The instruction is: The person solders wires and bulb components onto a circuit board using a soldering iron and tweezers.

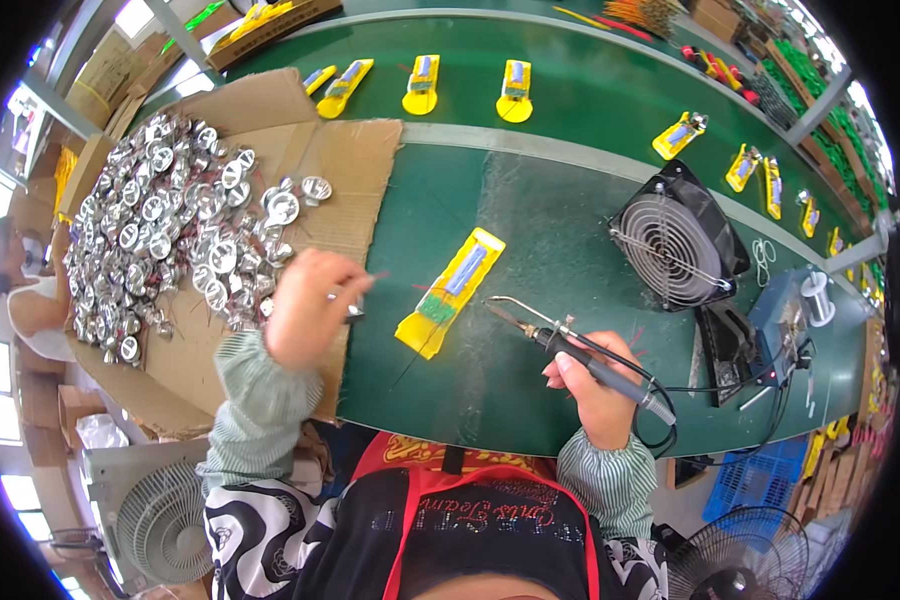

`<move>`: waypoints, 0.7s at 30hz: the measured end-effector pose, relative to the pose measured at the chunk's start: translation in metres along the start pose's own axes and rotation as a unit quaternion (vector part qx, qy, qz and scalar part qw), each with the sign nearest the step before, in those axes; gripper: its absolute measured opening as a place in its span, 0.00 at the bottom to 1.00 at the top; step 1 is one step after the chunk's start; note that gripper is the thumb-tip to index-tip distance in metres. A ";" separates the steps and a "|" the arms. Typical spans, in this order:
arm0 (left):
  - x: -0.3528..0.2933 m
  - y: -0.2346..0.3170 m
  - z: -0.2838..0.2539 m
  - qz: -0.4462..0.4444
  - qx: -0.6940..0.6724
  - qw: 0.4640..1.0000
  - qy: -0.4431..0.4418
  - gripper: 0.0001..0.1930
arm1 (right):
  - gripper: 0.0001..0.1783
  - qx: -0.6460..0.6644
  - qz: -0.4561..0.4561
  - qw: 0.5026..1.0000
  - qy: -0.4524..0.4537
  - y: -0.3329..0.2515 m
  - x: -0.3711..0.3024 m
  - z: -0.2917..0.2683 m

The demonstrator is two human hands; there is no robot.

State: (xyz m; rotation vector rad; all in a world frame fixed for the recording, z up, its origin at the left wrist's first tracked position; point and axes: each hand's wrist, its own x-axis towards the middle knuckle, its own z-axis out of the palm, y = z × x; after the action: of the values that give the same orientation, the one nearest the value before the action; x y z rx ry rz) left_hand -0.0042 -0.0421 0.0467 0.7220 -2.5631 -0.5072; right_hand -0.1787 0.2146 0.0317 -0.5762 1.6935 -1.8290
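My right hand (602, 388) is wrapped around a soldering iron (595, 368) with a thin metal solder-feed tube. Its tip points left, close to a yellow flashlight housing (452, 292) lying slantwise on the green bench. A blue cell and a green circuit board (435, 308) sit in that housing, and thin wires stick out from it. My left hand (315, 300), at the cardboard's right edge, has its fingers pinched together. A small silver reflector lamp (355, 312) shows partly under them, and a reddish wire juts from the fingertips; the rest is hidden.
Many silver reflector lamps (160, 225) are heaped on a cardboard sheet (315, 165) at left. A black fan (670, 245) and a blue solder station (775, 320) with a solder spool (818, 298) stand right. Several yellow housings (515, 92) line the far green belt.
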 end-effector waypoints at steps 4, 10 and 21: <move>-0.021 0.005 0.026 -0.031 -0.097 0.992 -0.078 0.05 | 0.09 0.002 0.001 1.000 -0.021 0.004 0.003 0.006; -0.032 0.014 0.042 -0.064 -0.119 0.987 -0.090 0.04 | 0.08 0.022 0.015 0.998 -0.057 0.010 0.006 0.019; -0.033 0.012 0.059 -0.011 -0.147 0.986 -0.074 0.06 | 0.07 0.018 0.048 0.992 -0.112 0.025 0.017 0.027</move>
State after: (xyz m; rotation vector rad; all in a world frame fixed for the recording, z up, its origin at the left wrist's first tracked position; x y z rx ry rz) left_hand -0.0127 -0.0008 -0.0075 0.6282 -2.5379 -0.9542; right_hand -0.1708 0.1825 0.0089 -0.6471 1.5103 -1.6578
